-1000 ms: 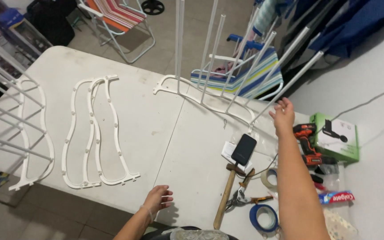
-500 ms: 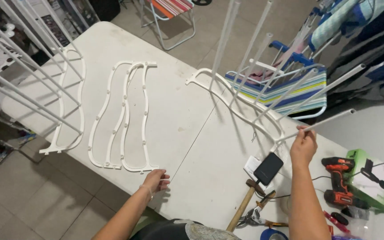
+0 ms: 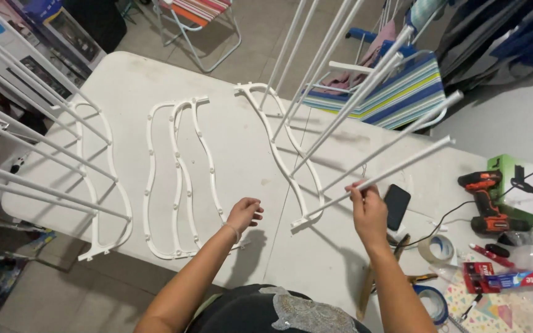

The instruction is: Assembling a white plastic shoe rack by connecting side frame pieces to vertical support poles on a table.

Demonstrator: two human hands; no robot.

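My right hand (image 3: 368, 209) grips a long white rod (image 3: 396, 170) that slants up to the right from a wavy white plastic side frame (image 3: 285, 154) lying on the white table (image 3: 229, 142). Several more white rods (image 3: 334, 68) stand up from that same frame. My left hand (image 3: 245, 213) hovers with loosely curled fingers over the table, holding nothing, just right of a pair of wavy white frames (image 3: 177, 172) lying flat.
At the left edge, another wavy frame (image 3: 103, 185) carries several rods sticking out leftward. A black phone (image 3: 396, 206), orange drill (image 3: 485, 200), green box (image 3: 528, 191), tape rolls (image 3: 436, 250), wooden-handled hammer (image 3: 374, 277) and a toothpaste box (image 3: 516, 279) lie at right. A striped folding chair (image 3: 396, 92) stands behind.
The view has swung right and closer. My right hand moved down the rod toward the frame and nearer to me. My left hand lifted off the table edge and moved right.
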